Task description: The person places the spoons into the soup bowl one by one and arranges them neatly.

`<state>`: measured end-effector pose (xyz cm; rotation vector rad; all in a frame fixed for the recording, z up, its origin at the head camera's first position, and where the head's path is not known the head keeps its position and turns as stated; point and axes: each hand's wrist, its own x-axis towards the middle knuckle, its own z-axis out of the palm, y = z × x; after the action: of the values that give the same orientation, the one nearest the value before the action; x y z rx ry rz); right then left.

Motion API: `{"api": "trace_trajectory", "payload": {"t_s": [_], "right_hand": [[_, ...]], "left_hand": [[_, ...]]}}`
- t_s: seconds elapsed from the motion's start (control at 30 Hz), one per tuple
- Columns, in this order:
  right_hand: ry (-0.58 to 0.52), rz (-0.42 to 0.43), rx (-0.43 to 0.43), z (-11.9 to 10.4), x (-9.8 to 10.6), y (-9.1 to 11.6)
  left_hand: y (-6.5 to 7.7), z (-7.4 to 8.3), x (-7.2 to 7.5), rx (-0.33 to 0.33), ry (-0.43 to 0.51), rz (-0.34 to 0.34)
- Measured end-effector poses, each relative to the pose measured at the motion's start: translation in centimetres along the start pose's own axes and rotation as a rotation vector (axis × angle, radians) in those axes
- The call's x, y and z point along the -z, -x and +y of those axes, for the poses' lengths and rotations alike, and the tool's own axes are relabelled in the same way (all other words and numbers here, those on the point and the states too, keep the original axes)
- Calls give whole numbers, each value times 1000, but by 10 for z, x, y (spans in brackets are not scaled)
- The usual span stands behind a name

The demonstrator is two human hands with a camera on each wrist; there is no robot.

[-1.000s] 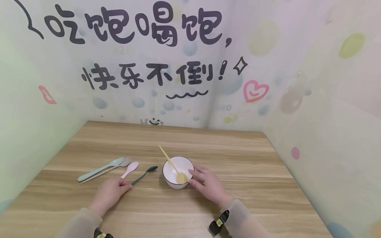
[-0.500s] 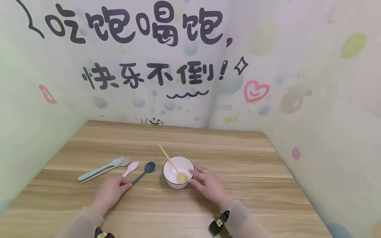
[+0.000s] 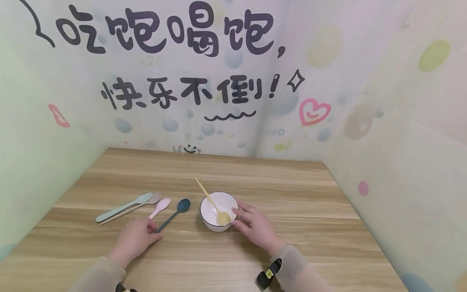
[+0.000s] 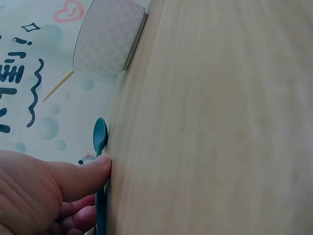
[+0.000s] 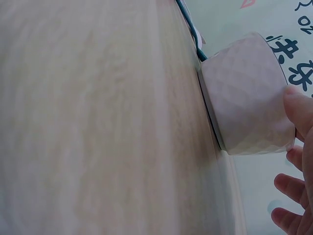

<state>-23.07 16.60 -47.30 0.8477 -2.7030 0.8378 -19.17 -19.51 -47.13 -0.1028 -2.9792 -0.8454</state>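
A dark teal spoon point(image 3: 183, 206) lies on the table, bowl end pointing away. My left hand point(image 3: 136, 239) is at its handle, thumb and fingers parted around it; in the left wrist view the thumb point(image 4: 88, 178) crosses in front of the handle. Right of the spoon stands a white bowl point(image 3: 215, 228) with a dark rim. A yellow spoon point(image 3: 206, 194) leans inside it, handle sticking out at the back left. My right hand point(image 3: 260, 229) touches the bowl's right side at the rim, with fingers spread; in the right wrist view the thumb point(image 5: 296, 110) rests by the rim.
Left of the teal spoon lie a pink spoon point(image 3: 160, 207), partly behind my left hand, a beige spoon point(image 3: 136, 207) and a light blue spoon case or spoon point(image 3: 122, 208). The wooden table point(image 3: 292, 190) meets printed walls at the back and sides.
The teal spoon has turned from its edge to lie with its bowl facing up. My left thumb has since moved apart from the fingers at the handle. The right hand has stayed at the bowl.
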Motion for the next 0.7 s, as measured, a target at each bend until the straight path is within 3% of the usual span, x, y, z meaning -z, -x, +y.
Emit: {"api": "trace_trajectory", "payload": {"t_s": [0.37, 0.7], "right_hand": [[0, -5, 3, -1, 1, 0], [-5, 3, 11, 1, 1, 0]], "left_hand": [[1, 5, 4, 27, -21, -7], [0, 3, 6, 0, -6, -23]]}}
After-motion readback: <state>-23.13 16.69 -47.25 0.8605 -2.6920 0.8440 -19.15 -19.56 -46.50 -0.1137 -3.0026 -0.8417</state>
